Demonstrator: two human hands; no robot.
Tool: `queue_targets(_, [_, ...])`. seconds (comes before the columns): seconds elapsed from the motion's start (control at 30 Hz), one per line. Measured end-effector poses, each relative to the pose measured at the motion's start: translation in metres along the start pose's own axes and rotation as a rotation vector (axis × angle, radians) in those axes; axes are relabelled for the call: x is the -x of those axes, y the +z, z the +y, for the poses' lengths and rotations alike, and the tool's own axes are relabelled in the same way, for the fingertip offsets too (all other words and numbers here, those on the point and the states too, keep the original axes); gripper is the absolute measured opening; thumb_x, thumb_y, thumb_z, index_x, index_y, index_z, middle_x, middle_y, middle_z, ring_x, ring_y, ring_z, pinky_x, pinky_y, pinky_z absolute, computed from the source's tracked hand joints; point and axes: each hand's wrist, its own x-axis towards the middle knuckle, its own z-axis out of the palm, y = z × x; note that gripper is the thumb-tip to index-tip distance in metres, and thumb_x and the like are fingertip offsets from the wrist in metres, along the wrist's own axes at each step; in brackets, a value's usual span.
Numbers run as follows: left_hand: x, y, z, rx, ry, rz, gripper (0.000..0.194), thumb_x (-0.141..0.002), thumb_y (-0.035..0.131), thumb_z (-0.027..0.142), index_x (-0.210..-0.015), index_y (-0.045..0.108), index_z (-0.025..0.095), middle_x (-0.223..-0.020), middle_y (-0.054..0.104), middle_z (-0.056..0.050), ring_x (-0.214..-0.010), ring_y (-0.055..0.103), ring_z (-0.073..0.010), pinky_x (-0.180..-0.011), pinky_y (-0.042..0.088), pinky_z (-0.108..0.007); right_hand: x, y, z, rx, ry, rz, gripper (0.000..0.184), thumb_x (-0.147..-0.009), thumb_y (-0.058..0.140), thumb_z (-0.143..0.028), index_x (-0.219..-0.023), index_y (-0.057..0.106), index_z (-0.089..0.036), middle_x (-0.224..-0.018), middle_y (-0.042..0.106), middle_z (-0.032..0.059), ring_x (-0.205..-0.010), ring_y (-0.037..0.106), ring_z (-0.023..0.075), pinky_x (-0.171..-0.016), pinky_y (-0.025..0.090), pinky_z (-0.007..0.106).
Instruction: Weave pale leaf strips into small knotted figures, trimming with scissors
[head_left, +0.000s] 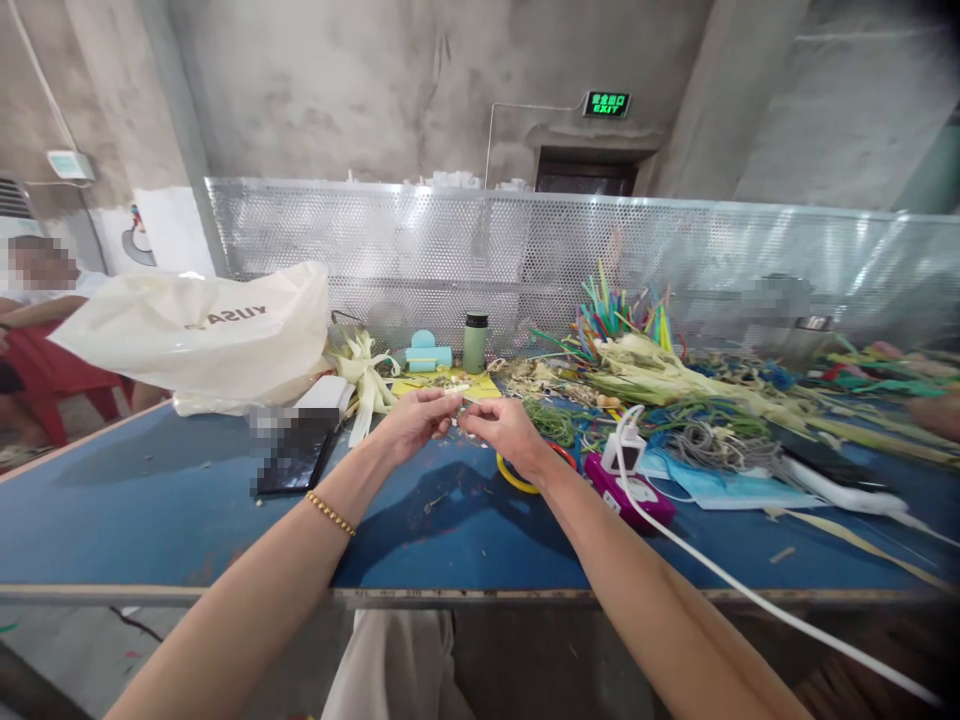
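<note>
Over the middle of the blue table, my left hand (416, 420) pinches a small pale strip (459, 388) between thumb and forefinger. My right hand (504, 425) is close beside it, fingertips pressed together at the strip's near end. The fingers partly cover the strip, and its kind is too small to tell for sure. Under my right wrist lies a yellow loop (517, 478) with a red part, partly hidden by the arm. A bundle of pale dried husks (364, 375) sits left of the hands, behind my left hand.
A white plastic bag (202, 335) and a dark phone (300, 455) lie left. Right are a purple power strip (626, 495) with a white cable, green cord (551, 420), long husks (660, 370) and a blue mask (739, 488). A green bottle (475, 343) stands behind. A person sits far left.
</note>
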Motion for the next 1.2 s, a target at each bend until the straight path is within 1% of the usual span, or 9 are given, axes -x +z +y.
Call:
queue_targets(0.2, [-0.006, -0.004, -0.005, -0.041, 0.099, 0.097, 0.032, -0.058, 0.085, 0.034, -0.061, 0.063, 0.010, -0.051, 0.049, 0.001, -0.047, 0.040, -0.0057, -0.046, 0.026, -0.023, -0.001, 0.004, 0.002, -0.038, -0.002, 0.066, 0.019, -0.068, 0.067, -0.034, -0.066, 0.062, -0.015, -0.058, 0.054, -0.0023, -0.055, 0.044, 0.0103, -0.053, 0.034, 0.025])
queue_targets(0.33, [-0.005, -0.006, -0.003, -0.157, 0.142, 0.125, 0.037, -0.062, 0.082, 0.037, -0.052, 0.055, 0.013, -0.046, 0.046, 0.002, -0.044, 0.037, -0.0060, -0.046, 0.022, -0.024, -0.004, 0.009, 0.003, -0.094, 0.022, 0.147, 0.020, -0.067, 0.068, -0.034, -0.065, 0.060, -0.016, -0.055, 0.052, -0.0032, -0.052, 0.042, 0.0098, -0.052, 0.034, 0.025])
queue_targets(0.43, [-0.003, -0.006, 0.000, -0.202, 0.150, 0.130, 0.039, -0.062, 0.082, 0.038, -0.051, 0.054, 0.014, -0.046, 0.048, 0.001, -0.044, 0.038, -0.0064, -0.047, 0.022, -0.025, -0.004, 0.010, 0.004, -0.119, 0.042, 0.153, 0.023, -0.068, 0.068, -0.037, -0.065, 0.059, -0.016, -0.055, 0.051, -0.0038, -0.051, 0.041, 0.0093, -0.051, 0.034, 0.025])
queue_targets(0.57, [-0.001, -0.005, 0.003, -0.094, 0.108, 0.070, 0.033, -0.060, 0.084, 0.035, -0.060, 0.062, 0.011, -0.053, 0.054, 0.000, -0.048, 0.044, -0.0075, -0.049, 0.029, -0.025, -0.003, 0.010, 0.006, -0.108, 0.044, 0.107, 0.031, -0.067, 0.071, -0.044, -0.066, 0.060, -0.016, -0.057, 0.052, -0.0029, -0.052, 0.043, 0.0097, -0.050, 0.035, 0.025])
queue_targets(0.7, [-0.001, -0.005, 0.002, 0.025, 0.050, 0.018, 0.027, -0.057, 0.086, 0.024, -0.070, 0.068, 0.009, -0.064, 0.061, -0.003, -0.056, 0.052, -0.0091, -0.053, 0.034, -0.024, -0.005, 0.009, 0.010, -0.097, 0.017, 0.145, 0.036, -0.069, 0.070, -0.049, -0.071, 0.062, -0.015, -0.056, 0.052, -0.0024, -0.051, 0.044, 0.0100, -0.049, 0.035, 0.024])
queue_targets(0.8, [-0.002, -0.004, -0.001, 0.053, 0.006, 0.012, 0.025, -0.056, 0.086, 0.017, -0.074, 0.070, 0.008, -0.065, 0.062, -0.003, -0.058, 0.053, -0.0088, -0.055, 0.036, -0.024, -0.006, 0.009, 0.013, -0.087, -0.006, 0.167, 0.034, -0.071, 0.069, -0.047, -0.075, 0.064, -0.014, -0.060, 0.056, -0.0009, -0.052, 0.045, 0.0103, -0.049, 0.036, 0.024])
queue_targets(0.9, [-0.003, -0.003, -0.007, 0.046, -0.008, 0.026, 0.024, -0.058, 0.085, 0.017, -0.075, 0.071, 0.008, -0.064, 0.062, -0.002, -0.055, 0.052, -0.0074, -0.056, 0.036, -0.023, -0.008, 0.009, 0.017, -0.068, -0.035, 0.177, 0.026, -0.071, 0.066, -0.040, -0.076, 0.064, -0.014, -0.064, 0.060, 0.0004, -0.052, 0.047, 0.0108, -0.050, 0.038, 0.024])
queue_targets(1.03, [-0.005, -0.002, -0.013, 0.049, 0.037, 0.043, 0.026, -0.057, 0.086, 0.018, -0.074, 0.069, 0.010, -0.062, 0.062, -0.001, -0.054, 0.051, -0.0072, -0.055, 0.037, -0.022, -0.011, 0.010, 0.022, -0.043, -0.034, 0.170, 0.022, -0.070, 0.064, -0.035, -0.078, 0.067, -0.013, -0.066, 0.063, 0.0016, -0.052, 0.050, 0.0113, -0.052, 0.041, 0.024])
queue_targets(1.2, [-0.004, 0.000, -0.013, 0.024, 0.063, 0.062, 0.027, -0.056, 0.087, 0.022, -0.070, 0.067, 0.011, -0.058, 0.060, 0.000, -0.052, 0.051, -0.0075, -0.053, 0.036, -0.021, -0.011, 0.010, 0.023, -0.005, -0.002, 0.215, 0.020, -0.070, 0.063, -0.034, -0.072, 0.067, -0.014, -0.058, 0.060, 0.0000, -0.045, 0.049, 0.0111, -0.047, 0.039, 0.024])
